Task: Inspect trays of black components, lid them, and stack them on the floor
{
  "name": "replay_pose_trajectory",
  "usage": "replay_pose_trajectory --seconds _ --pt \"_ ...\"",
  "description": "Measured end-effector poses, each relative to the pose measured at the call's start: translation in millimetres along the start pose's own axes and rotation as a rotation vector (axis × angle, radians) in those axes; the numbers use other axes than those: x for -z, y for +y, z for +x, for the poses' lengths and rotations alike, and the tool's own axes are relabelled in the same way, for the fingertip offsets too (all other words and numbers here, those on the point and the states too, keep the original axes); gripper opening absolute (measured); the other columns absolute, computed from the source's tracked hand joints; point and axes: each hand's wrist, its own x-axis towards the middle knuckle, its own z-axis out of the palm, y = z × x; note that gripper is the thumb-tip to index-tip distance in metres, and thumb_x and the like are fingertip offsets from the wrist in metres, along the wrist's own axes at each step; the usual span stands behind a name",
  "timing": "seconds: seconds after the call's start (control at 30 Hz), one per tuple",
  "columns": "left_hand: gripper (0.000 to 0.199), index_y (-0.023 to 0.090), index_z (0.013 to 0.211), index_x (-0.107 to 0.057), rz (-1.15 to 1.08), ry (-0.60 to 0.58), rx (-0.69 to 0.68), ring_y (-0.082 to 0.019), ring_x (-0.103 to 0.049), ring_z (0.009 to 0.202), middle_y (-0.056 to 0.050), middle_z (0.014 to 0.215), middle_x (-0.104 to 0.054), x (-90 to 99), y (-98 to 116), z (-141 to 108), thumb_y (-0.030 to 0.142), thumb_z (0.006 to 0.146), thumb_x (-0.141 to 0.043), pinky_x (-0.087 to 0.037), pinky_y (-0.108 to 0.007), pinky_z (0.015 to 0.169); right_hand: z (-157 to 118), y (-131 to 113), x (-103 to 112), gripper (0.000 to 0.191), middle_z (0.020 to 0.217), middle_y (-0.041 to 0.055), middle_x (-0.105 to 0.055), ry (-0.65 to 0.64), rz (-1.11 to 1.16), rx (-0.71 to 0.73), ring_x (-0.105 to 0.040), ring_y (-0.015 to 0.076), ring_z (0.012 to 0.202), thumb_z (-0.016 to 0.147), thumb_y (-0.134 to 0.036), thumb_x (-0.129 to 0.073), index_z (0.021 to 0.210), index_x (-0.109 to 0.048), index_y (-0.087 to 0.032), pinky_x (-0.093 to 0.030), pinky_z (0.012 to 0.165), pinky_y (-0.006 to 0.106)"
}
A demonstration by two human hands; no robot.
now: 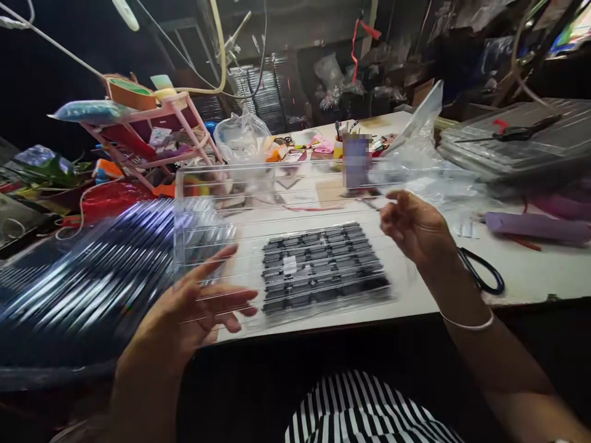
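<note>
A clear ridged plastic sheet (pixel 203 184) is tilted up in front of me, blurred and see-through. My left hand (pixel 207 301) is at its lower left with the fingers spread, and the plastic overlaps the fingertips. On the other side, my right hand (pixel 413 224) has its fingers pinched together, seemingly on the sheet's right edge; the exact contact is hard to make out. Through and below the sheet, a black tray with rows of compartments (pixel 323 264) lies on the white table (pixel 438 289). A small white label (pixel 290 265) shows on that tray.
Shiny stacked plastic trays (pixel 106 271) cover the left side. Dark-handled scissors (pixel 484 271) lie right of my right wrist, near a purple roll (pixel 538 227). Behind are plastic bags (pixel 242 132), a pink rack (pixel 152 126) and a stack of clear sheets (pixel 517 147).
</note>
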Motion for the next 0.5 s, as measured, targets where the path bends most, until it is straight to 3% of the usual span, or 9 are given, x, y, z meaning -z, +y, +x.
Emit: replay_pose_trajectory --seconds 0.03,0.1,0.17,0.23,0.37,0.5 --pt "0.059 0.013 0.127 -0.052 -0.021 0.04 -0.013 -0.021 -0.067 0.058 -0.008 0.075 -0.074 -1.7 -1 2 0.043 0.078 -0.064 -0.053 -0.03 0.053 7 2 1 0.028 0.067 -0.002 -0.061 -0.003 -0.026 0.027 -0.054 0.009 0.054 0.083 -0.046 -0.058 0.09 -0.059 -0.019 -0.036 0.047 0.02" --pt "0.038 0.018 0.117 -0.059 -0.113 0.259 -0.166 -0.014 -0.067 0.062 0.002 0.074 -0.073 5.7 0 4 0.035 0.083 -0.06 -0.054 -0.026 0.064 20 9 2 0.041 0.076 0.0011 -0.062 -0.034 -0.201 0.117 -0.057 0.0101 0.062 0.09 -0.054 -0.041 0.094 -0.059 -0.018 -0.043 0.056 0.023" --pt "0.028 0.022 0.107 -0.062 -0.216 0.497 -0.346 -0.01 -0.067 0.082 0.009 0.082 -0.073 18.4 3 9 0.035 0.083 -0.059 -0.051 -0.025 0.085 27 24 -1 0.047 0.081 0.0033 -0.062 -0.139 -0.465 0.193 -0.058 0.0107 0.066 0.095 -0.052 -0.028 0.098 -0.059 -0.016 -0.045 0.06 0.025" --pt "0.023 0.021 0.101 -0.063 -0.294 0.612 -0.451 -0.01 -0.063 0.101 0.011 0.091 -0.072 26.0 5 16 0.033 0.082 -0.06 -0.041 -0.027 0.102 29 44 -14 0.04 0.076 0.0031 -0.062 -0.306 -0.676 0.194 -0.057 0.0111 0.064 0.095 -0.044 -0.035 0.094 -0.062 -0.014 -0.044 0.059 0.024" --pt "0.023 0.02 0.1 -0.058 -0.409 0.553 -0.382 -0.018 -0.056 0.118 0.005 0.107 -0.07 19.8 4 27 0.035 0.083 -0.062 -0.035 -0.041 0.108 25 88 -56 0.012 0.075 0.0035 -0.062 -0.591 -0.897 0.209 -0.056 0.0132 0.069 0.085 -0.019 -0.057 0.078 -0.066 -0.014 -0.043 0.068 0.027" --pt "0.026 0.018 0.109 -0.052 -0.416 0.503 -0.367 -0.022 -0.053 0.122 -0.003 0.123 -0.063 15.6 -2 27 0.037 0.091 -0.05 -0.035 -0.049 0.107 26 119 -85 0.006 0.087 0.0065 -0.06 -0.73 -1.111 0.302 -0.053 0.0168 0.078 0.079 -0.013 -0.064 0.084 -0.066 -0.014 -0.04 0.071 0.029"
